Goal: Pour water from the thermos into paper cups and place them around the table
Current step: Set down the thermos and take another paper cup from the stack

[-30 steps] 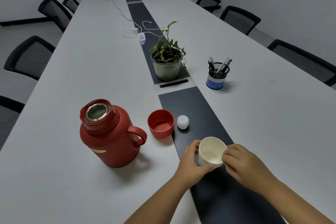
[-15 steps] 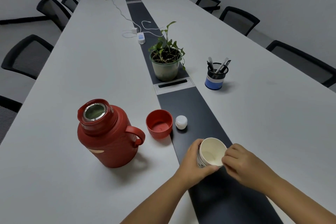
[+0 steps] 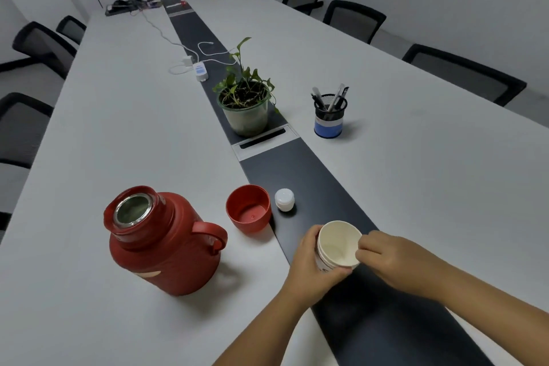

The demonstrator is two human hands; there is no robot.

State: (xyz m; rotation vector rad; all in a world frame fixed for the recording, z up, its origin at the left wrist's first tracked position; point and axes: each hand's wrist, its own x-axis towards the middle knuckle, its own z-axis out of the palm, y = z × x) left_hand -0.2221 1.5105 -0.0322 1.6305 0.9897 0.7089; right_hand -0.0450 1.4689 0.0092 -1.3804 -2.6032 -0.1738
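The long white table (image 3: 118, 134) fills the frame, with a smooth dark strip running down its middle. At lower left you have the red thermos (image 3: 162, 242) standing upright, squat and matte, its steel-rimmed mouth open, probably so you can pour straight away. Its red lid (image 3: 249, 208) sits open side up just right of the handle, and the small white stopper (image 3: 284, 200) stands beside that on the dark strip, both seemingly parked clear of the pouring path. At lower centre your left hand (image 3: 309, 264) wraps round a stack of paper cups (image 3: 337, 245), thin, white and tapered, tilted toward you. Your right hand (image 3: 392, 261) pinches the rim of the top cup, most likely to peel it free from the nested stack before filling
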